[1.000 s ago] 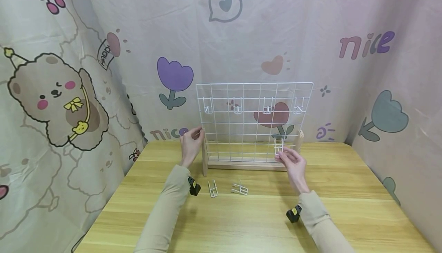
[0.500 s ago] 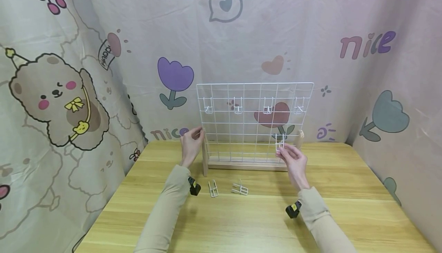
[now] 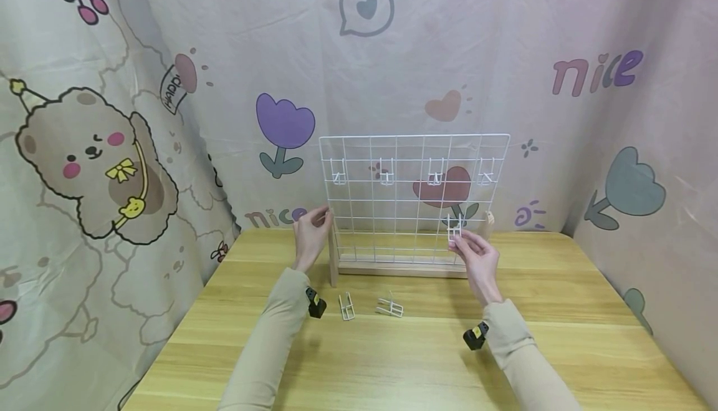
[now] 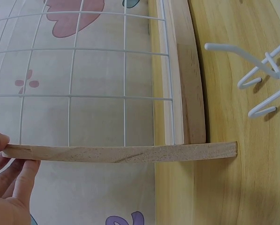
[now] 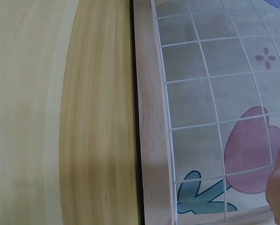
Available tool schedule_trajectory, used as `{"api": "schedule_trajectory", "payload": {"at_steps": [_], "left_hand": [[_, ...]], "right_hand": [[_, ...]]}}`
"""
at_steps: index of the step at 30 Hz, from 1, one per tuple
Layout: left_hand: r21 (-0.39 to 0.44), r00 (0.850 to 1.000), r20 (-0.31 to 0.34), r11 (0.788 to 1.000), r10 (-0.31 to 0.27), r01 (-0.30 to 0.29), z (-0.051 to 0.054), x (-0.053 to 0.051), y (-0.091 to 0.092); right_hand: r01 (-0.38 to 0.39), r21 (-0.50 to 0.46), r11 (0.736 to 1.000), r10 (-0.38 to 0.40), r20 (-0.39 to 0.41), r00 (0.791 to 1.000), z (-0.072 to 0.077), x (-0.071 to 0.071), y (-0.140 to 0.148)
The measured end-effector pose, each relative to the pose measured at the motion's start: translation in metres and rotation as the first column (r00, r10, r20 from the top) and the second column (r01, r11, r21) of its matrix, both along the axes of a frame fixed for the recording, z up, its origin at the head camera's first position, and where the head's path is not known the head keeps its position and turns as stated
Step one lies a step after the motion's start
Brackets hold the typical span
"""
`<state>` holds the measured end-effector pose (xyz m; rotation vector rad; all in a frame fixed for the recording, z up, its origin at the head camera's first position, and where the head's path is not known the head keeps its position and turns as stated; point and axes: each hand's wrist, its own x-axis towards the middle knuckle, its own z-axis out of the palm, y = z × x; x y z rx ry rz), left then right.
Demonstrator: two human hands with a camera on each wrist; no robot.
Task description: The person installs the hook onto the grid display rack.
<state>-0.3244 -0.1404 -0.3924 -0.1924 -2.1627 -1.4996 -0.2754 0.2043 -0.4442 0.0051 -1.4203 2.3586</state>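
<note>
A white wire grid panel [image 3: 415,136] stands upright in a wooden stand [image 3: 401,269]. My left hand [image 3: 311,236] grips the top of the stand's left post [image 4: 121,153] between thumb and fingers. Low at the panel's right side, a white wire hook [image 3: 455,229] is pinched by my right hand [image 3: 480,265], its two prongs pointing up in front of the grid; whether it touches the wires I cannot tell. Only part of the thumb [image 5: 279,187] shows in the right wrist view, where the hook is out of sight.
Two loose wire hooks, a left one [image 3: 347,313] and a right one [image 3: 391,307], lie on the wooden table [image 3: 392,361] before the stand. Several hooks [image 3: 386,178] hang in a row high on the grid. A printed curtain [image 3: 224,55] surrounds the table.
My right hand has raised the hook slightly, up along the front of the grid. The left hand stays on the post.
</note>
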Motion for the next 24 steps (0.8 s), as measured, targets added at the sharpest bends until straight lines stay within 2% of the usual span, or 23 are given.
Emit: {"api": "schedule_trajectory", "payload": {"at_steps": [13, 24], "left_hand": [[0.004, 1.000, 0.026, 1.000, -0.003, 0.003, -0.0001, -0.0005, -0.0006], [-0.014, 1.000, -0.011, 1.000, 0.013, -0.013, 0.0004, -0.0003, 0.0010]], "right_hand": [[-0.016, -0.008, 1.000, 0.016, -0.038, 0.999, 0.0021, -0.0036, -0.0002], [-0.028, -0.016, 0.999, 0.028, 0.009, 1.000, -0.0019, -0.0017, 0.0010]]}}
